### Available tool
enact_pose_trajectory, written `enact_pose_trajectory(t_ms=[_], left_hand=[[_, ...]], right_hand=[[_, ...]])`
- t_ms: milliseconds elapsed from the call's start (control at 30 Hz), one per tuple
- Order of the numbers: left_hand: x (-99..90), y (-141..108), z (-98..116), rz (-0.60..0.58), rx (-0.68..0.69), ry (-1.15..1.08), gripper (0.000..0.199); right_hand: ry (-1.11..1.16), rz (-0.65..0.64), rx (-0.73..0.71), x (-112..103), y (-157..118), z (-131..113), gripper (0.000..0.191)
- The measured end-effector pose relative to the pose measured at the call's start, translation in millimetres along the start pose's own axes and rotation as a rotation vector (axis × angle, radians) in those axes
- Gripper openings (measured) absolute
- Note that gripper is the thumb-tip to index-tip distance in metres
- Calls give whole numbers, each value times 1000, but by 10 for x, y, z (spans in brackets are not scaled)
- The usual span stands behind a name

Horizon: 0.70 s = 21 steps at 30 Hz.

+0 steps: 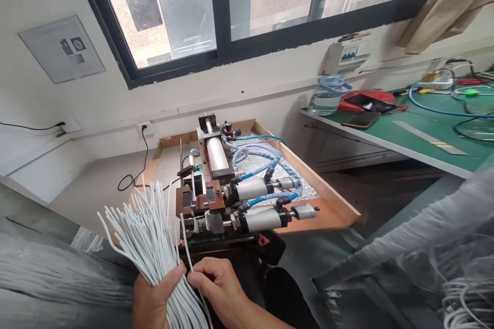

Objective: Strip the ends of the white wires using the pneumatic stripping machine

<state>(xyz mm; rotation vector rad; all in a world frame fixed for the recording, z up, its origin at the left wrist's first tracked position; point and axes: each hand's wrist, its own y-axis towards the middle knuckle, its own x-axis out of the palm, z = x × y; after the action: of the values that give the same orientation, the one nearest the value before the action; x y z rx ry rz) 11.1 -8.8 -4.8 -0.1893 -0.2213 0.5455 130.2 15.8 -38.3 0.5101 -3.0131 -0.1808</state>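
Observation:
A thick bundle of white cables is wrapped in my left hand, its cut ends fanning upward. Beside it my right hand pinches one single white cable between thumb and fingers, held upright and apart from the bundle. The tip of that cable is near the front jaws of a pneumatic machine. Silver air cylinders stick out of the machine to the right, with blue hoses running to it. The lower part of the bundle leaves the bottom of the view.
A wooden-edged tray with small white scraps surrounds the machine. At right, a green-topped table carries a water jug, a phone, a steel ruler and wires. Plastic-wrapped cables lie at left.

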Motion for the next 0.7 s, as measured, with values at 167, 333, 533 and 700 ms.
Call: enact_pose_trajectory(t_ms=[167, 333, 533, 700], left_hand=[[-96, 90, -16, -9, -65, 0, 25], [-98, 154, 11, -1, -93, -10, 24], [9, 107, 110, 1, -101, -44, 26], [79, 81, 101, 0, -35, -66, 39]], right_hand=[[230, 52, 106, -17, -2, 125, 33], [392, 73, 212, -48, 79, 99, 34], [457, 69, 295, -62, 142, 60, 35], [472, 17, 276, -30, 135, 57, 29]])
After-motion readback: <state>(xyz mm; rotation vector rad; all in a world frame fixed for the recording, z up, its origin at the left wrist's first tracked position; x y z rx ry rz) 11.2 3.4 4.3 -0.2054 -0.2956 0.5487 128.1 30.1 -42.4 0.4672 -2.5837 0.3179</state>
